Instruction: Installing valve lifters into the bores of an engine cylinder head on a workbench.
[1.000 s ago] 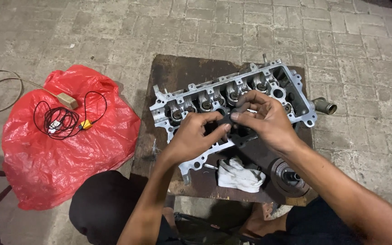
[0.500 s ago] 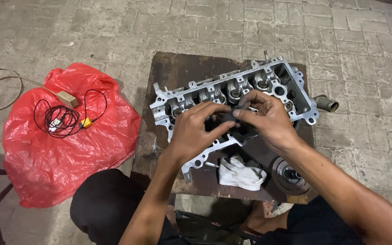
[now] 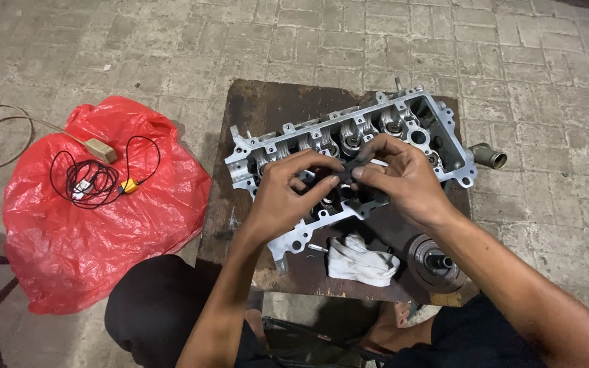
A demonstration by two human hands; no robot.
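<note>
Between my fingertips, just above the cylinder head (image 3: 403, 129), my left hand (image 3: 288, 197) and right hand (image 3: 403, 180) pinch a small dark part (image 3: 344, 170); light, probably oily, best gripped at its ends.

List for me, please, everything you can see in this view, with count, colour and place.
engine head: one, silver, on the board
board: one, dark rusty brown, on the paved floor
small part: one, dark, pinched between both hands
rag: one, white, near edge of the board
pulley: one, dark, board's near right corner
plastic bag: one, red, floor beside the board
wire: one coil, black, on the bag
left hand: over the engine head
right hand: over the engine head
</note>
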